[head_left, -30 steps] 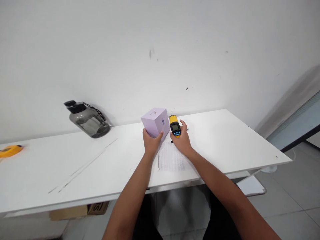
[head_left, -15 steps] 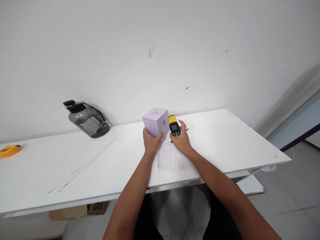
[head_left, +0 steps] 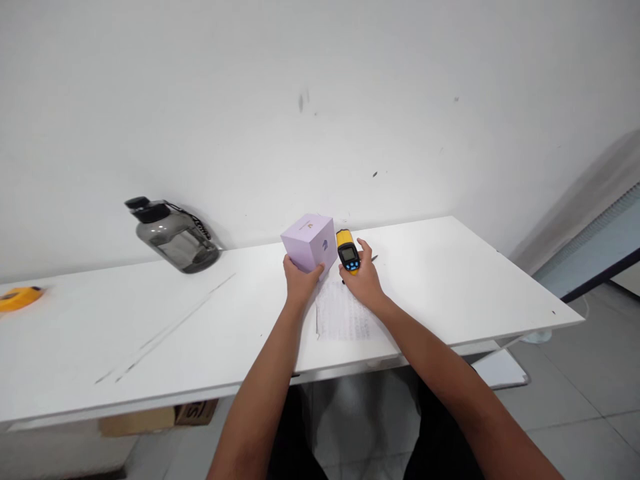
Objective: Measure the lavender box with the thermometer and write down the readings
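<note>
1 closed lilac box [head_left: 310, 244] is just left of 1 yellow-and-black handheld meter [head_left: 347, 249], screen [head_left: 349, 255] facing the camera.

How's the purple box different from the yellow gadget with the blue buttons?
The box is light purple; the gadget is yellow and black. The box is wide with flat sides; the gadget is narrower, with a small screen and blue buttons. The left hand holds the box; the right hand holds the gadget. Both are held side by side.

Lilac box [head_left: 301, 250] with gold and blue marks [head_left: 325, 245]; at its three o'clock, a yellow-and-black device [head_left: 349, 252] with blue buttons [head_left: 352, 265]; white worktop [head_left: 450, 280]; translucent grey bottle [head_left: 177, 240] toward nine o'clock.
</note>
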Demonstrator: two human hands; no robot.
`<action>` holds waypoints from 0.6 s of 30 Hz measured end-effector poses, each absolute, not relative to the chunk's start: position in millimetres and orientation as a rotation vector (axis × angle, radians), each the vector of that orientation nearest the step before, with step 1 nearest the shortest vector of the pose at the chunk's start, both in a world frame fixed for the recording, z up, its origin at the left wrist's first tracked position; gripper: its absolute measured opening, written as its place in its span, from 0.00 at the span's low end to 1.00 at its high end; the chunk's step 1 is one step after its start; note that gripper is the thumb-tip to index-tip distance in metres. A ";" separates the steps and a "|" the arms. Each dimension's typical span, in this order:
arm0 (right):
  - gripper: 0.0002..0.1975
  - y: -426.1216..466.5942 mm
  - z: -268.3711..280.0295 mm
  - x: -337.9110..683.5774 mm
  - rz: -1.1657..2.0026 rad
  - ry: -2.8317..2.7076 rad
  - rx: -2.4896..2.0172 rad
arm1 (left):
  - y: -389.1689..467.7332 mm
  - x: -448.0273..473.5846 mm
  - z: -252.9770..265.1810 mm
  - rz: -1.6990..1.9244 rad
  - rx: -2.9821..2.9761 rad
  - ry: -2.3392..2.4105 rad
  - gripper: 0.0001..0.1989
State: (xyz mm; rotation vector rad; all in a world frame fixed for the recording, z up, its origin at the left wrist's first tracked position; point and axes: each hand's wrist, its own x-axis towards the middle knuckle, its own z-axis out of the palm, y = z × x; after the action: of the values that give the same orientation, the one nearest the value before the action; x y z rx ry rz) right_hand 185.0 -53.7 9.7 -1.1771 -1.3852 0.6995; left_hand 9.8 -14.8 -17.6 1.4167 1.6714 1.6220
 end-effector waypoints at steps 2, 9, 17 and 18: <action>0.40 -53.7 9.8 185.2 0.699 -1.384 -1.181 | -15.1 9.1 -15.0 1.581 1.372 1.699 0.43; 0.40 -55.3 12.6 185.4 0.680 -1.406 -1.200 | -13.7 4.4 -14.0 1.570 1.330 1.653 0.41; 0.41 -54.7 12.4 184.9 0.679 -1.440 -1.217 | -8.9 2.1 -20.4 1.580 1.320 1.605 0.42; 0.41 -54.8 12.3 184.8 0.678 -1.439 -1.216 | -7.7 1.8 -22.5 1.595 1.331 1.598 0.42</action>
State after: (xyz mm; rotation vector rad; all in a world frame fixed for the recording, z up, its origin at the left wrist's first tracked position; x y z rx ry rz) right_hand 184.8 -54.8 12.3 -1.2157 -1.4394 0.6778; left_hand 1.8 -7.7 -22.5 1.3307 1.5976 1.5945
